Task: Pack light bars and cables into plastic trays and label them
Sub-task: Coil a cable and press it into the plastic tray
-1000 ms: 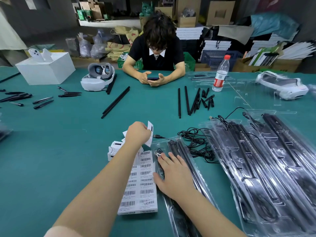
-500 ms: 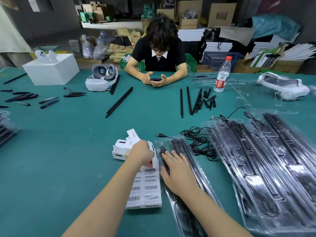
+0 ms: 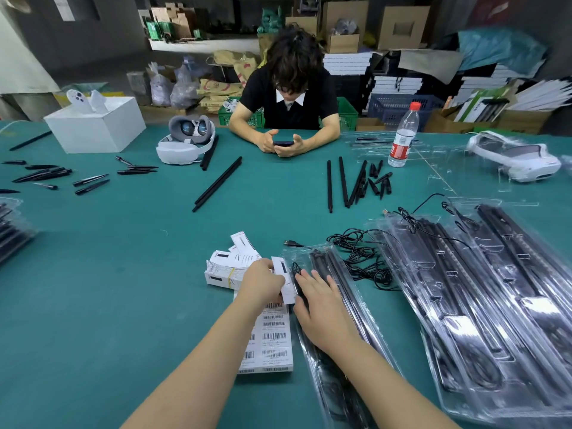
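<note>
A clear plastic tray [image 3: 351,292] with black light bars and a coiled cable lies in front of me on the green table. My right hand [image 3: 322,311] rests flat on it, fingers straight. My left hand [image 3: 263,281] pinches a small white label card [image 3: 286,283] at the tray's left edge. Under that hand lies a sheet of barcode labels [image 3: 275,339], and a banded stack of white cards [image 3: 224,269] sits just beyond it. Loose black cables [image 3: 360,258] lie right of the tray.
Packed trays [image 3: 483,298] are stacked at the right, more at the far left edge [image 3: 10,230]. Loose black bars [image 3: 218,184] and short pieces [image 3: 359,182] lie mid-table. A person with a phone sits opposite. A water bottle [image 3: 404,136], two headsets and a white box [image 3: 96,123] stand farther back.
My left hand came down from above the card stack with a white card and moved right to the tray's edge. My right hand stayed flat on the tray.
</note>
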A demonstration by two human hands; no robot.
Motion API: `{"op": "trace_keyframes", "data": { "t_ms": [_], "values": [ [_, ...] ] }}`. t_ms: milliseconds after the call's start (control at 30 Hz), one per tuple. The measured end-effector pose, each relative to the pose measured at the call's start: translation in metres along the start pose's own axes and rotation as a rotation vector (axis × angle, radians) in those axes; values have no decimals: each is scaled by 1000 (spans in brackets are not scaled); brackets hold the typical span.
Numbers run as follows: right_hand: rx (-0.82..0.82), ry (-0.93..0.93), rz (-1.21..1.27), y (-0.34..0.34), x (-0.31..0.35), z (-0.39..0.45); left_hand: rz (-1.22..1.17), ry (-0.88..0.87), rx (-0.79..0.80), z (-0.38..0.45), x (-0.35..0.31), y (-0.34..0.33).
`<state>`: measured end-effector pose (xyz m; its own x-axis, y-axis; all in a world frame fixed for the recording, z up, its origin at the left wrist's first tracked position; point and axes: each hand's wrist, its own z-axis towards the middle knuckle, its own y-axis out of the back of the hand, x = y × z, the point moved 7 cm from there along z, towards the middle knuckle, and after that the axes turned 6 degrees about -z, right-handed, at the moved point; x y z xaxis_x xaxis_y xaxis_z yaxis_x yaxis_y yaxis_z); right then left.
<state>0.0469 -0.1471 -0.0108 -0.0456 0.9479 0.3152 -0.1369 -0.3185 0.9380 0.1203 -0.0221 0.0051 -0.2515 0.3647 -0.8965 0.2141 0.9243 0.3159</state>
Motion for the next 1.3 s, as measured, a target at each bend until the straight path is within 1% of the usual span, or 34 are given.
{"op": "trace_keyframes", "data": {
  "t_ms": [133,300,433,633,767,933,1033,1300],
  "values": [
    [-14,5,4,0,1,-1,-54,48,56,2,2,-4],
    [-33,6,2,1,-1,-1,-119,200,151,7,-8,-8],
    [-51,13,28,4,0,-2,-135,231,246,7,-14,-15],
    [-61,15,51,7,2,-4,-96,218,217,12,-9,-18],
    [-84,-2,132,11,1,-4,-130,209,208,15,-6,-17],
    [-153,-28,251,18,-1,-6,-133,238,238,18,-6,-19],
    [-208,-24,265,21,-2,-8,-95,230,223,20,-5,-20],
    [-204,-30,265,21,-2,-8,-46,174,145,24,-3,-19]
  ]
}}
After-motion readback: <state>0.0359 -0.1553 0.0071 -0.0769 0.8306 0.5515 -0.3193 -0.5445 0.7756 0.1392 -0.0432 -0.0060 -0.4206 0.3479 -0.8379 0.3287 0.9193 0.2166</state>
